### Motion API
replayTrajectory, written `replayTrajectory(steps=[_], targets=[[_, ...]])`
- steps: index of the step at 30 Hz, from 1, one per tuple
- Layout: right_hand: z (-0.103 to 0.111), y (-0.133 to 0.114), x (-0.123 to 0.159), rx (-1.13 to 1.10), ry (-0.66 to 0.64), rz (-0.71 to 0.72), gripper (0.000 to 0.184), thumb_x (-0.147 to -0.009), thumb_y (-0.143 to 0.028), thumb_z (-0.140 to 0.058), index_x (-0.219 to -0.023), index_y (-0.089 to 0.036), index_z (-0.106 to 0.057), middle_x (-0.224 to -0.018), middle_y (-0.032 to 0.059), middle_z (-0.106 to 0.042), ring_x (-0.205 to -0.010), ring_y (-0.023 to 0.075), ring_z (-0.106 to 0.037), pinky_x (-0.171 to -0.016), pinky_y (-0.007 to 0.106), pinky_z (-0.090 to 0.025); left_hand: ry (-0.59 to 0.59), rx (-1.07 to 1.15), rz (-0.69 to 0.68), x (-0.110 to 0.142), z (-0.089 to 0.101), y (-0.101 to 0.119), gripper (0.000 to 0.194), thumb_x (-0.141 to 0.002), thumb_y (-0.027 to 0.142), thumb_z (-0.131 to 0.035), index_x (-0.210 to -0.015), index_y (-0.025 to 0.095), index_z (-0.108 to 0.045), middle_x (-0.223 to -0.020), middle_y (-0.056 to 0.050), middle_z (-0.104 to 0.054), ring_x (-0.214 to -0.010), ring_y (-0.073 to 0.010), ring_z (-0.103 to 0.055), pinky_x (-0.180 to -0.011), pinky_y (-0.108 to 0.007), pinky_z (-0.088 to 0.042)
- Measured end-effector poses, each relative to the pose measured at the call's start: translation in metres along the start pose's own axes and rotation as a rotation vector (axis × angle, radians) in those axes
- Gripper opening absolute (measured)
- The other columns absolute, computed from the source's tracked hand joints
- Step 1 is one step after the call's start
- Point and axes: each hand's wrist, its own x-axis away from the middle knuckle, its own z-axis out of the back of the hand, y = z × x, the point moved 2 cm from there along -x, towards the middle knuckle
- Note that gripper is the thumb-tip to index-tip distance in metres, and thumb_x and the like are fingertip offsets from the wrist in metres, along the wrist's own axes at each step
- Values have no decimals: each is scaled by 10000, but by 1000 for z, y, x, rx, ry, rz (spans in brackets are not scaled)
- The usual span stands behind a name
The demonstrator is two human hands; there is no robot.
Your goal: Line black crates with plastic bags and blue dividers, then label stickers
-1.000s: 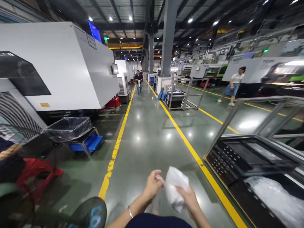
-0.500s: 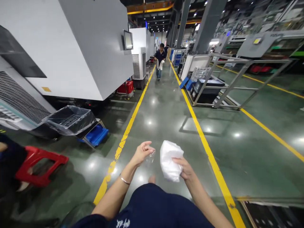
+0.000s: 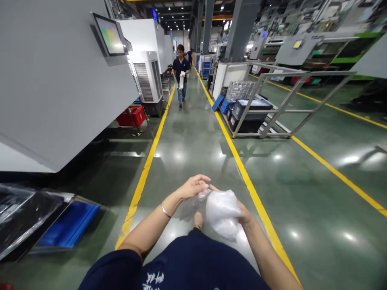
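Observation:
I hold a crumpled white plastic bag (image 3: 222,213) in front of my waist, over the green aisle floor. My right hand (image 3: 245,216) is wrapped round its right side, mostly hidden behind it. My left hand (image 3: 195,186) pinches a thin clear edge of the bag at its upper left, fingers pressed together. A bracelet sits on my left wrist.
Yellow floor lines (image 3: 242,169) border the aisle. Large grey machines (image 3: 60,80) stand on the left, with a blue tray (image 3: 69,225) and a red crate (image 3: 133,116) at their feet. A metal frame with black bins (image 3: 256,112) stands on the right. A person (image 3: 180,74) walks toward me carrying something white.
I have moved forward along the aisle, past the lined bin and red stool. My hands have come together on the bag. The person ahead is closer.

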Motion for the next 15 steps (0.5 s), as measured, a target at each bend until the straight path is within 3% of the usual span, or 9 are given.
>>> replayTrajectory(steps=[3,6,10,15], targets=[[45,-17,-85,63,-60,-25,589,-544,-546,-762,-956,-134,-678,-891,79,-701,-828,218,-649,-823,329,-512,164,-2,-59,-81,36,27,610,-597,574,-749,-951,119,-549,-563,74,-511,-418,-34,-404,-423,-188,-285],[88,-40,-164,199,-98,-47,500,-569,-514,-758,-857,-115,-673,-794,55,-692,-737,187,-636,-735,292,-516,244,-49,-59,-138,85,60,595,-585,540,-766,-955,126,-552,-601,67,-533,-434,-30,-395,-437,-191,-278],[147,-79,-263,412,-245,-43,370,-637,-400,-736,-850,-108,-656,-788,41,-673,-725,159,-612,-706,247,-496,101,-254,108,-191,164,97,470,-549,424,-819,-852,120,-628,-631,40,-567,-541,-53,-453,-520,-203,-327],[210,-116,-394,586,-483,-39,255,-687,-301,-684,-854,-115,-636,-775,20,-649,-688,118,-572,-654,203,-469,-8,-384,207,-285,257,122,303,-698,422,-704,-707,122,-666,-616,13,-594,-568,-67,-463,-557,-215,-344]])
